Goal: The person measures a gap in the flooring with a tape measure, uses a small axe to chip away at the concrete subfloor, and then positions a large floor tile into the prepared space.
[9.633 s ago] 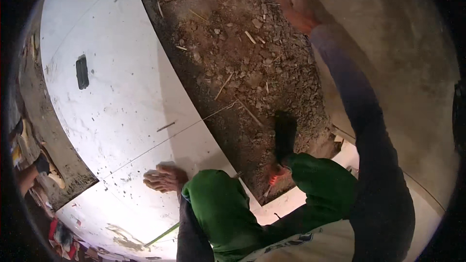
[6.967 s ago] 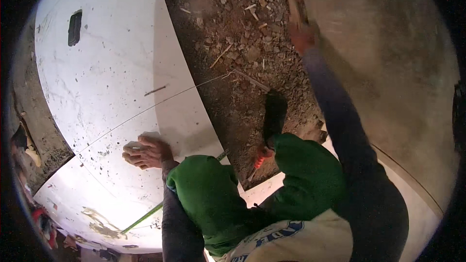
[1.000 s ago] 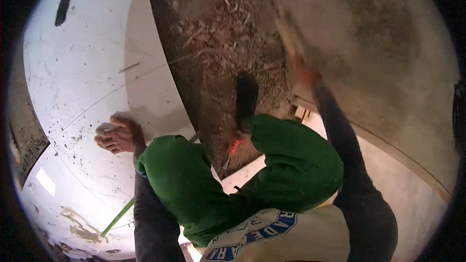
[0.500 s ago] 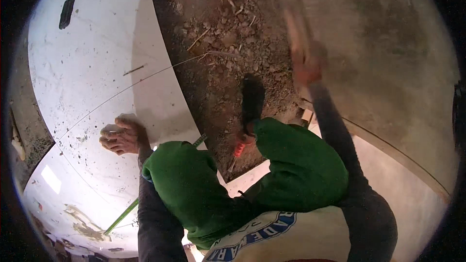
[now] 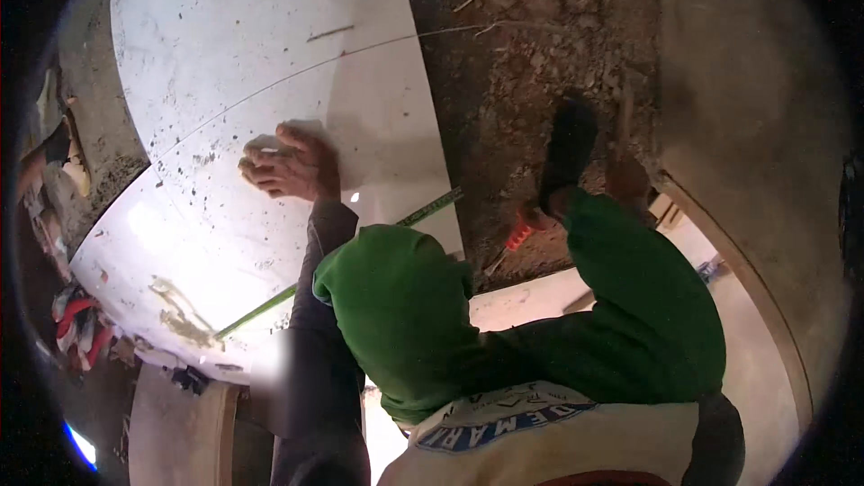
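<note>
My left hand point(image 5: 290, 165) rests on a large white tile point(image 5: 369, 108), fingers apart and slightly bent, with nothing visible in it. A thin cord or line point(image 5: 297, 70) crosses the tile beyond it. Beside my left forearm a narrow green strip point(image 5: 261, 310) lies on the tiles and passes under my leg. My right hand point(image 5: 627, 182) is dim and blurred beyond my right knee, over the bare soil next to a grey slab; its fingers are not clear. Near my foot lies a red-orange ridged object point(image 5: 518, 230), its kind unclear.
Bare soil with rubble point(image 5: 504, 63) lies between the tile and a large grey-brown slab point(image 5: 747, 108) at right. Red and white cloth-like items point(image 5: 79, 328) and debris lie at far left. Dark smudges and a small stick point(image 5: 330, 33) are on the tile.
The view has shifted, so the tile and left hand appear farther right and higher. My right hand has drawn back from the slab towards my knee. The left hand stays on the tile.
</note>
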